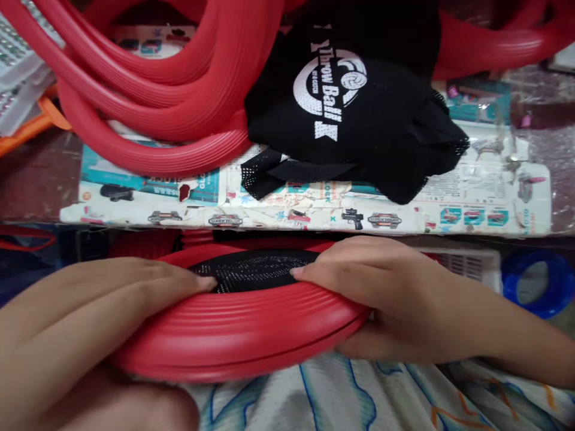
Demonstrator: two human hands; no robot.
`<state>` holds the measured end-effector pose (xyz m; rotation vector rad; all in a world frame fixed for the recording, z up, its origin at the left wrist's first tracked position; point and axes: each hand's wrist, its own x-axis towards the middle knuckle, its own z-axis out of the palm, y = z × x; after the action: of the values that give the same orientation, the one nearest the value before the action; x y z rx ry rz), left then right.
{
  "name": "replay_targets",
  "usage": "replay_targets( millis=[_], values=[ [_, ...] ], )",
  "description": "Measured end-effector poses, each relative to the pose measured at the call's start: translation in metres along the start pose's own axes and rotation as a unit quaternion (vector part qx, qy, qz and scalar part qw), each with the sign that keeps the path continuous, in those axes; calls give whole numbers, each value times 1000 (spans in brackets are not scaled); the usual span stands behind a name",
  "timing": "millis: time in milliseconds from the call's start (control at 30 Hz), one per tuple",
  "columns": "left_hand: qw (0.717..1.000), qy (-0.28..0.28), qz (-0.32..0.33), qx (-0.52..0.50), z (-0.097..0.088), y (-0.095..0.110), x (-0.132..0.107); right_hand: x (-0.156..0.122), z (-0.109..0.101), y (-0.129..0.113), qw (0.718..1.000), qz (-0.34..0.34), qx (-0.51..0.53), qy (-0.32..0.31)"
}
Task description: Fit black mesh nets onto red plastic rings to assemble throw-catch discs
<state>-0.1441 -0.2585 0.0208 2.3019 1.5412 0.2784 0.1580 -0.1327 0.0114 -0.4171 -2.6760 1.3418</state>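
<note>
A red plastic ring [233, 335] with fine grooves is held tilted over my lap, just in front of the table edge. Black mesh fabric [251, 269] spans its inside. My left hand [148, 293] grips the ring's left side, thumb over the inner rim at the mesh. On the opposite side, my right hand [372, 287] clasps the rim, its thumb on top near the mesh and its fingers underneath. Beyond them, a black mesh cloth [386, 120] printed "Throw Ball" lies crumpled on the table.
Several red rings [179, 114] are piled at the back left, with another ring [494, 51] at the right. Printed cardboard [485, 179] covers part of the table [36, 179]. An orange tool [31, 129] lies far left. Below right are a blue round object [554, 284] and a white basket [485, 266].
</note>
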Motion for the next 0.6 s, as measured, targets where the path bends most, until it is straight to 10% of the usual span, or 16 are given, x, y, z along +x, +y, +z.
replay_targets(
  millis=[600],
  values=[
    [996, -4, 66, 58, -6, 1, 20, 7, 12, -1, 997, -26, -51, 59]
  ],
)
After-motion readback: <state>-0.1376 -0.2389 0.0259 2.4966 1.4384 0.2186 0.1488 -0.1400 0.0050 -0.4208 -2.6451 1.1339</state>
